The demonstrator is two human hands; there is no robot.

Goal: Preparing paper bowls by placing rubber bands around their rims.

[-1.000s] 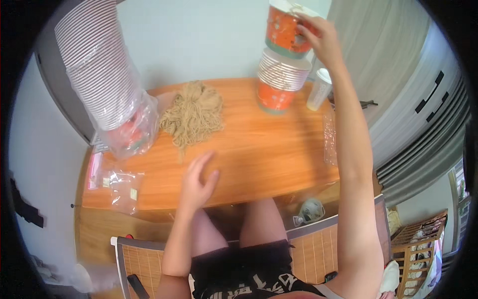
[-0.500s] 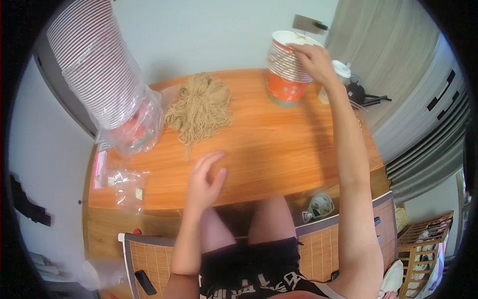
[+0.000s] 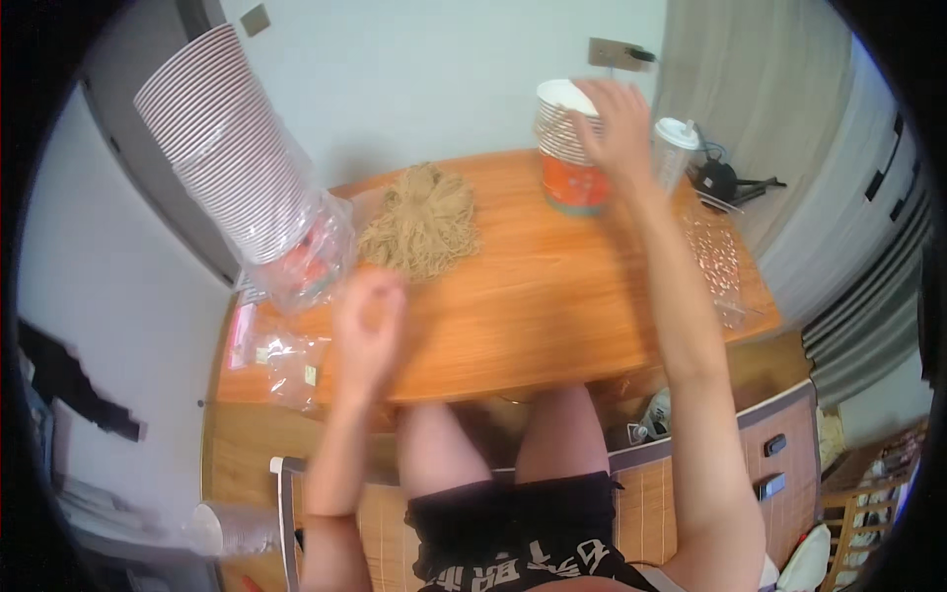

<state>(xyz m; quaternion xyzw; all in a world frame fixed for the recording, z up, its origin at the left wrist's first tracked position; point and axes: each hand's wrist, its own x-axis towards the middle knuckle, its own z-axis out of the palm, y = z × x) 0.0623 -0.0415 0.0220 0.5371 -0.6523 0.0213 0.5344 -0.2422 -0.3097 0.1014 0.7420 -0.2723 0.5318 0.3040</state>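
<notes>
At the far right of the wooden table stands a stack of orange paper buckets with white rims. My right hand is at the right side of its top, thumb and fingers apart, with the fingers raised above the rim. Whether it touches the stack is hard to make out. Blurred by motion, my left hand hovers over the table's near left part, in front of a loose heap of tan yarn. Its fingers look bent, and nothing shows clearly in them.
A tall, leaning stack of paper buckets in clear plastic stands at the left. In front of it lies a clear bag. A white lidded cup and a clear packet of small reddish pieces are at the right edge of the table.
My head view has shifted, so the table sits differently. My right hand's fingers have lifted and spread at the bucket stack's rim. My left hand has moved left, toward the clear bag.
</notes>
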